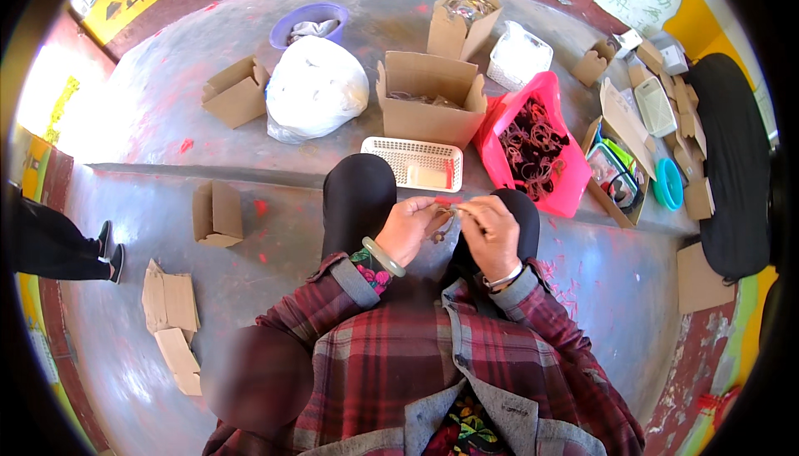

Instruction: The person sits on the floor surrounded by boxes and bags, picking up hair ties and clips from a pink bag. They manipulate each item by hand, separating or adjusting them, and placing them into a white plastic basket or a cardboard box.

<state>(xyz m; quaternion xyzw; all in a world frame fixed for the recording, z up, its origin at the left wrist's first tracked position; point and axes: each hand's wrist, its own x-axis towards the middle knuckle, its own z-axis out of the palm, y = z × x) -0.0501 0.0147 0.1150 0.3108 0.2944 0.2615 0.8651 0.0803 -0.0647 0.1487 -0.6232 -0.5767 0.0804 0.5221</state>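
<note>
She sits with both forearms drawn in close, elbows bent, plaid sleeves reaching to the wrists. The left hand (405, 230) is raised over her knees, fingers curled inward and thumb pressed toward the fingertips in a pinch; a pale green bangle circles that wrist. The right hand (491, 233) faces it, just beside, knuckles up, fingers bent and closed in a like pinch, a thin silver bracelet at the wrist. The fingertips of both hands nearly meet.

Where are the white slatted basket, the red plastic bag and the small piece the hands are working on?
white slatted basket (414, 162): head view, on its slatted floor.
red plastic bag (504, 170): head view, on its left side wall.
small brownish piece (442, 223): head view, on the part showing between both hands.
</note>
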